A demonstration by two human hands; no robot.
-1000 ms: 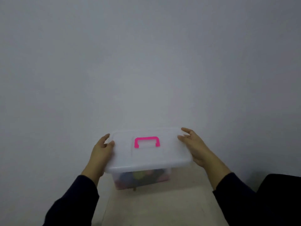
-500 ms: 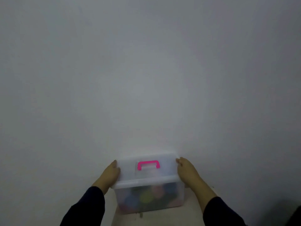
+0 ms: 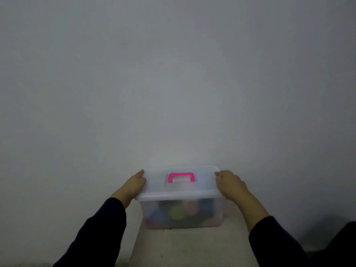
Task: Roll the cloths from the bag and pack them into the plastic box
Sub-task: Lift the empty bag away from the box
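The plastic box (image 3: 182, 214) sits on a pale beige surface (image 3: 192, 247), pushed up close to the grey wall (image 3: 173, 74) behind it, so its far edge has almost no room left beyond it. Its translucent lid (image 3: 180, 186) is on, covering the whole top, with a pink handle (image 3: 181, 177) lying flat near the lid's far edge. Through the clear front wall the rolled cloths (image 3: 177, 212) show as blurred round ends in green, pink, blue and dark tones, filling the box from side to side.

The left hand (image 3: 133, 186) is pressed against the left end of the lid, fingers wrapped along that edge with the thumb on top near the far left corner. The right hand (image 3: 230, 184) mirrors it at the right end, its fingers curled over the lid's rim near the far right corner. Both hands grip the lid rim rather than the box walls below. Dark sleeves (image 3: 100, 234) cover both forearms.

The left edge of the beige surface runs just beside the box's left bottom corner, leaving little margin there. To the right the surface stretches well past the box. The near side, between the box front and the viewer, lies open. A dark shape (image 3: 342, 241) fills the lower right corner; what it is cannot be told.
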